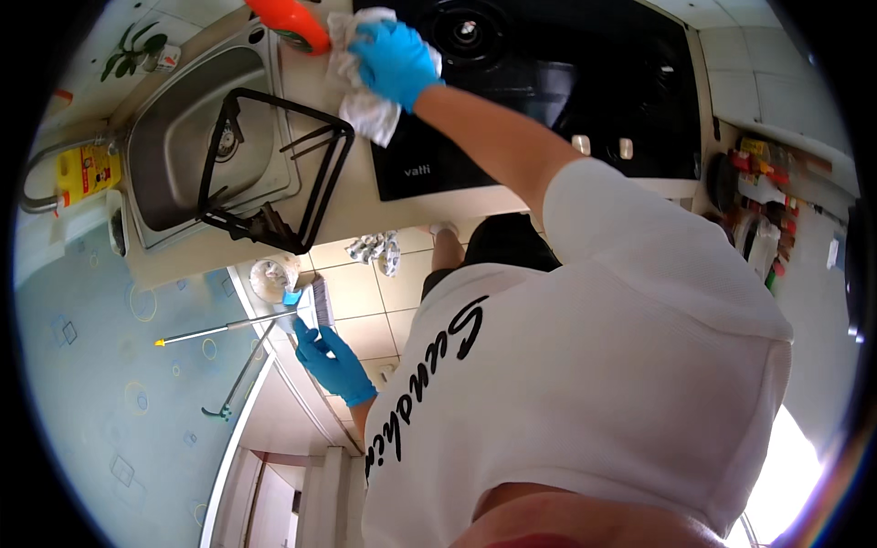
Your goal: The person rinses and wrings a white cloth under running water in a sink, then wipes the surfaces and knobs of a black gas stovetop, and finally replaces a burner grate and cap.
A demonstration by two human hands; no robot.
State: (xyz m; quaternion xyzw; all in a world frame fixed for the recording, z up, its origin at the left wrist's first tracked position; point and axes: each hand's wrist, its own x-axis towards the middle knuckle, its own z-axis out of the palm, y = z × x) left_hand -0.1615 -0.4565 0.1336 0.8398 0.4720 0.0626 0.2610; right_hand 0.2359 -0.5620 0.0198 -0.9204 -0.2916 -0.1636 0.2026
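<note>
My right hand (397, 61), in a blue rubber glove, presses a crumpled white cloth (370, 123) at the left edge of a black glass gas hob (452, 144). Its fingers curl into the cloth. Close by on the left, an orange bottle (294, 27) is partly cut off by the top of the view. My left hand (336, 363), gloved the same way, hangs low at my side with its fingers apart, and I see nothing in it. A black metal pan support (327, 185) rests tilted across the sink's right rim and the countertop.
The steel sink (178, 137) lies left of the hob, a yellow bottle (89, 171) beyond it. Below the counter stand a broom (314, 305) and a bin (270, 277). Several bottles (764, 185) line the right side. A potted plant (140, 51) stands behind the sink.
</note>
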